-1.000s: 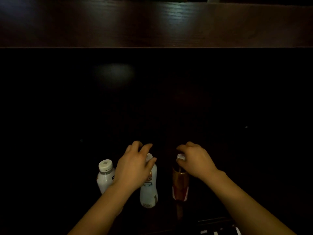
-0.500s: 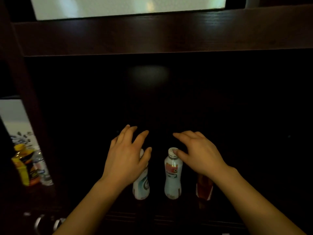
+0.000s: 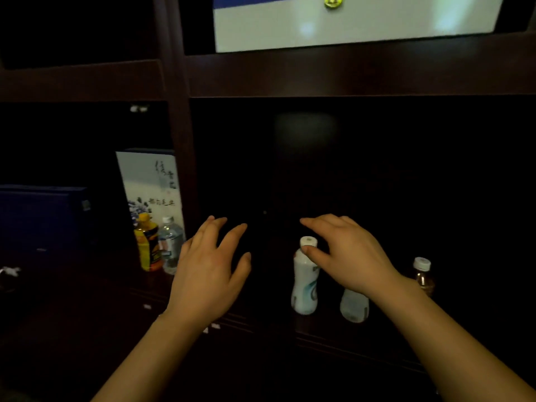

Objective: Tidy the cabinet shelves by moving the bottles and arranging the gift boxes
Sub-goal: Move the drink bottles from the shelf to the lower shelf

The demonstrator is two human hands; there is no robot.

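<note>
Both hands reach into the dark central compartment of the cabinet (image 3: 348, 68). The left hand (image 3: 208, 274) hovers palm down with fingers spread, holding nothing and touching no bottle. The right hand (image 3: 348, 256) is likewise spread; its thumb lies against the neck of the white bottle with a teal swirl label (image 3: 303, 285), just below the white cap, while the other fingers extend above it without closing.

Three bottles stand upright on this shelf: the swirl-label bottle, a second pale bottle (image 3: 354, 307) just to its right (upper part hidden behind the right wrist), and, further right, an amber bottle with a white cap (image 3: 423, 275).

In the left compartment, an orange-yellow drink bottle (image 3: 148, 245) and a clear water bottle (image 3: 171, 245) stand side by side in front of a white gift box with blue floral print and calligraphy (image 3: 150, 181). A dark blue box (image 3: 40, 216) sits further left. On the shelf above, a white-and-blue box (image 3: 348, 24) is partly visible
</note>
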